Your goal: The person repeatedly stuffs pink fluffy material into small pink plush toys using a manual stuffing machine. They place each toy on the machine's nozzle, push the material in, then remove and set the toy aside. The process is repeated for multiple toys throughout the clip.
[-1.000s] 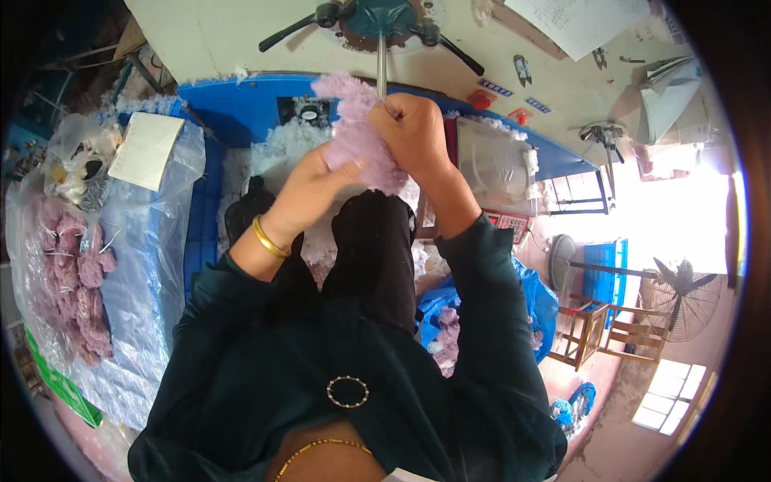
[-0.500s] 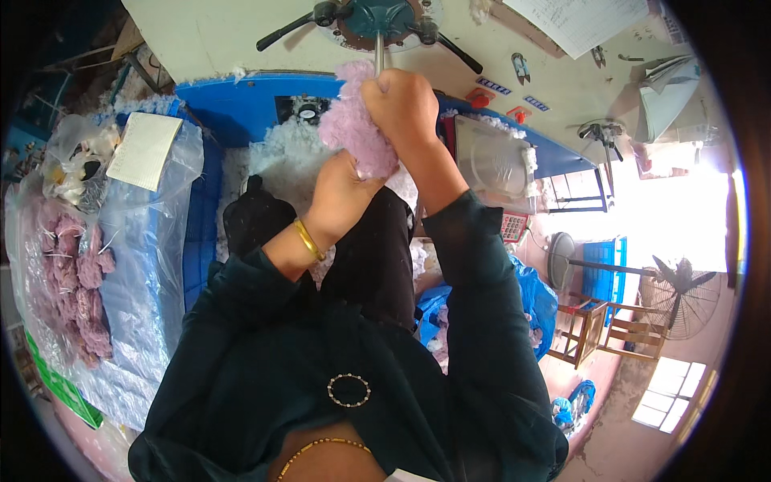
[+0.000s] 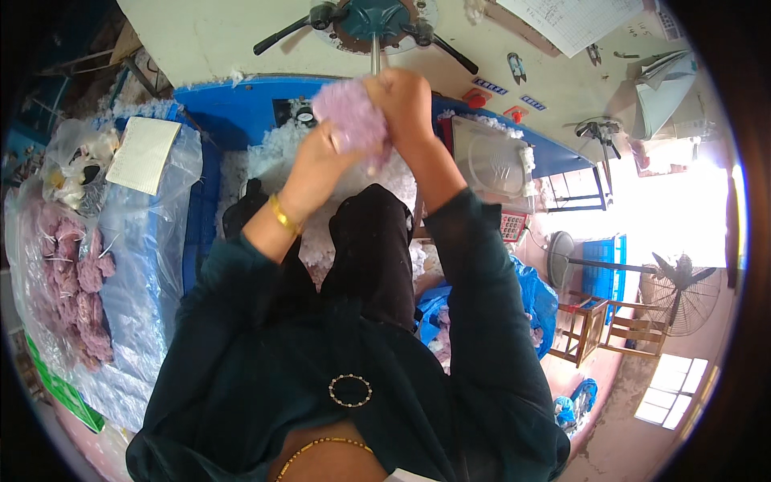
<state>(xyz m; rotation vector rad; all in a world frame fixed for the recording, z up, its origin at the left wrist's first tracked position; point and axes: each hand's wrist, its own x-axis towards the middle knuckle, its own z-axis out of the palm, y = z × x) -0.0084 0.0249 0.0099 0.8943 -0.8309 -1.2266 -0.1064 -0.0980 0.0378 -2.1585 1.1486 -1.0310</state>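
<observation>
A lilac, fluffy plush piece (image 3: 349, 116), slightly blurred, is between my two hands just below a metal tube (image 3: 375, 55). The tube sticks out toward me from a dark green machine fitting (image 3: 377, 16). My right hand (image 3: 405, 104) is closed at the piece's upper right, by the tube's end; whether the tube enters the piece is hidden. From below, my left hand (image 3: 317, 165) grips the piece's lower left side, thumb on top. White fluffy stuffing (image 3: 277, 153) lies beneath and around my knees.
On my left, several pink plush pieces (image 3: 80, 293) lie on clear plastic over blue crates (image 3: 201, 217), beside a paper sheet (image 3: 143, 153). Black handles (image 3: 283, 35) flank the fitting. Thread snips (image 3: 516, 68) and red buttons (image 3: 476, 98) are at right. A blue bag (image 3: 536, 301) stands lower right.
My left hand has moved up and slightly left, and the plush piece has turned and bunched up with it. My right hand has shifted a little left, staying by the tube.
</observation>
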